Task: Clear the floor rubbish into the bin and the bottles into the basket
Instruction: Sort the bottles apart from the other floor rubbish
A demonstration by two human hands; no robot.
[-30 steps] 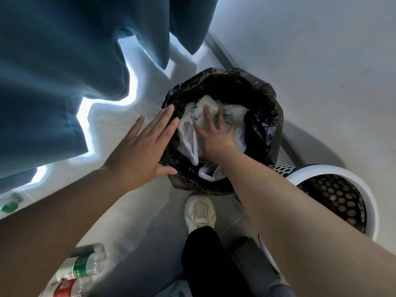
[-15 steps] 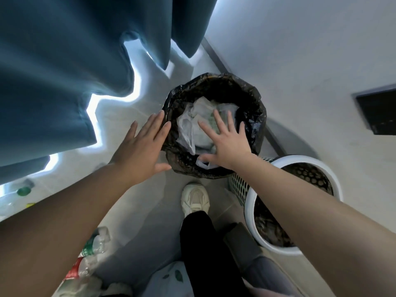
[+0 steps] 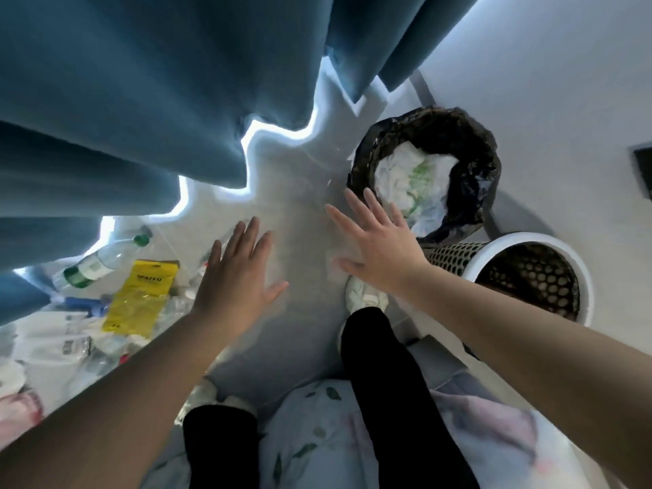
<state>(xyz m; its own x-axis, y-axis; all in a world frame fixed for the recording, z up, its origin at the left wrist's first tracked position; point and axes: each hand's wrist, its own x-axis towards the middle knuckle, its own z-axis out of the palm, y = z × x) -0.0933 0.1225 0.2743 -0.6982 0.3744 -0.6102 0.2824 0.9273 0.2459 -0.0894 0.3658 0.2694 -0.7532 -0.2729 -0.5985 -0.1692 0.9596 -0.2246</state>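
Fingers of left hand and right hand spread empty, now withdrawn from the bin.

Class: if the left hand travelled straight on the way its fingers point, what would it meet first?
Only bare floor lies ahead of the left hand; probably the blue curtain's hem first, though depth is unclear.

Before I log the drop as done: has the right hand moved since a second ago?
Yes. The right hand has drawn back out of the bin, now lower left of its rim, open.
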